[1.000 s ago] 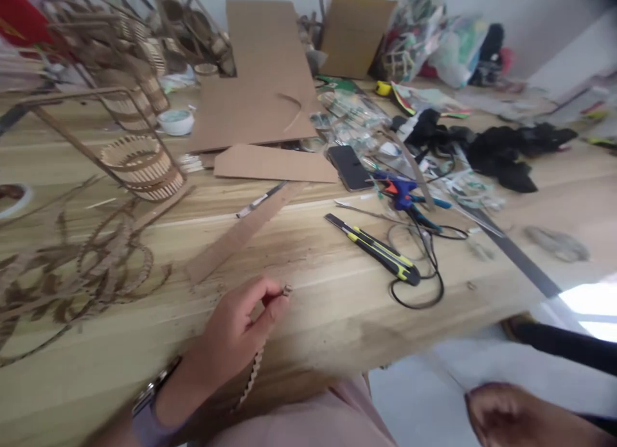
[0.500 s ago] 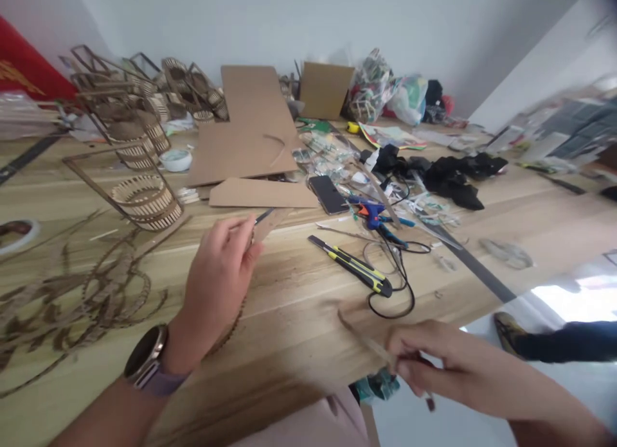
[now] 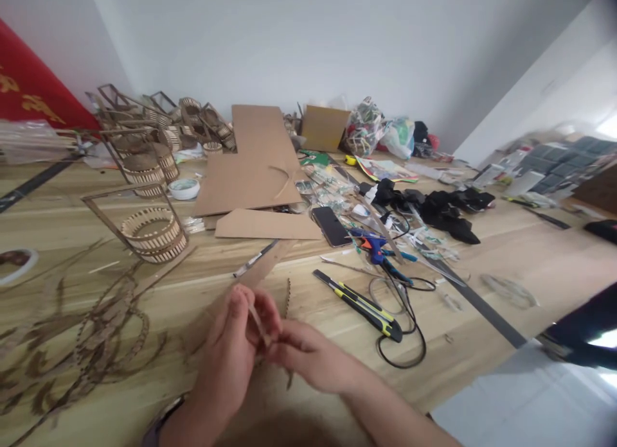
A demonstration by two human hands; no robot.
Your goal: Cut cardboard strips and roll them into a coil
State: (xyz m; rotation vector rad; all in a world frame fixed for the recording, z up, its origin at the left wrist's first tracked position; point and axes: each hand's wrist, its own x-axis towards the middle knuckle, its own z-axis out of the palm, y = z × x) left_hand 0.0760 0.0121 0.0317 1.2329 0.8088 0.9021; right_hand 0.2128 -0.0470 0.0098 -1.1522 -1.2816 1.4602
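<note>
Pinching a thin corrugated strip (image 3: 288, 297) between them, the left hand (image 3: 231, 357) and the right hand (image 3: 311, 360) meet low in the middle of the view, fingertips touching. Each grip is clenched on the strip: the left thumb and forefinger close on a pale, slim part of it, while the right fingers hold it from the other side. The strip's toothed end stands upright just behind the knuckles. Both hands hover over the near edge of the desk (image 3: 540, 267).

Just beyond the hands a flat cardboard slat (image 3: 263, 270) lies at a slant, with a slim pen-like tool (image 3: 253, 262) beside its far end. To the right, near the hands, lies a yellow-and-black utility knife (image 3: 359, 304), its tip touching a loop of black cord (image 3: 405, 347). Farther back sit a blue glue gun (image 3: 376, 246) and a dark phone (image 3: 330, 225). A long metal ruler (image 3: 477, 306) runs at a slant well to the right. To the left, curled cardboard offcuts (image 3: 96, 325) sprawl across the wood, and a slatted cardboard basket (image 3: 153, 232) stands behind them. A large cardboard sheet (image 3: 253, 167) lies flat toward the wall.
</note>
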